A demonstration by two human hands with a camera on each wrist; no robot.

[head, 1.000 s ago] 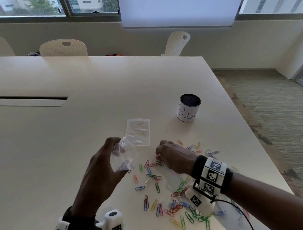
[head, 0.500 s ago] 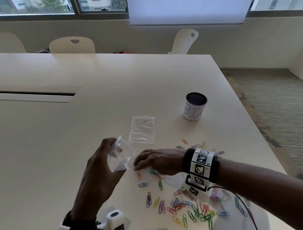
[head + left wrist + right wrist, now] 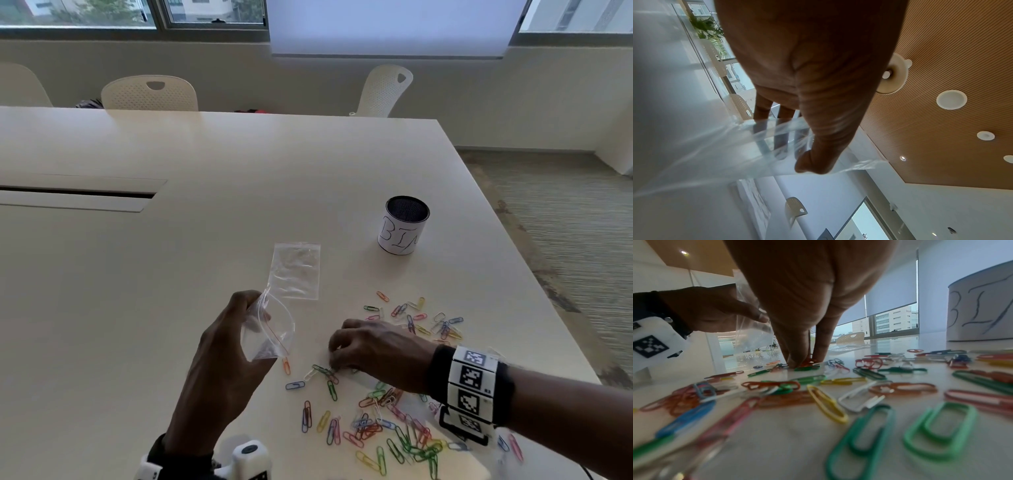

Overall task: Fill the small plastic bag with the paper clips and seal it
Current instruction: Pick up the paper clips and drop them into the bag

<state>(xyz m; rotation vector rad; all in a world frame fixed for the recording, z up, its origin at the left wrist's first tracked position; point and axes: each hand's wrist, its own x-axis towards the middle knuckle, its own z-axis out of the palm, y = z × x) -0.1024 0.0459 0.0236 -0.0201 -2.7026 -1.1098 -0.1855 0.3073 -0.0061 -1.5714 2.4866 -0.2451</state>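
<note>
Dozens of coloured paper clips [image 3: 387, 425] lie scattered on the table [image 3: 137, 308] nearest the person, thickest under and around the right forearm, with green, yellow, red, blue and white ones lying flat and overlapping in the right wrist view. A black band with square black-and-white markers [image 3: 469, 383] wraps the right wrist.

Just beyond that heap, the right hand [image 3: 370, 349] is palm down with its fingers [image 3: 797, 344] bent to the table top, the tips closed together on a red clip [image 3: 807, 361] that lies over a green one; the pinch shows plainly from the right wrist camera.

To its left, the left hand [image 3: 219, 363] is raised off the table and grips a small clear plastic bag [image 3: 270, 329] with a red zip line; thumb on one face, fingers showing through the film on the other in the left wrist view. The bag's mouth gapes open toward the right hand. Whether any clips are inside I cannot tell. An orange clip [image 3: 286, 366] lies on the table just below the bag's lower corner.

Farther on, a second clear bag [image 3: 296, 270] lies flat on the table, apart from both hands. More clips [image 3: 421, 318] are strewn to the right of it.

Beyond those stands a cylindrical container with a dark mesh interior and a white label lettered "BIN" [image 3: 402, 231]. White perforated chairs [image 3: 149, 92] stand at the far edge of the table below the windows.
</note>
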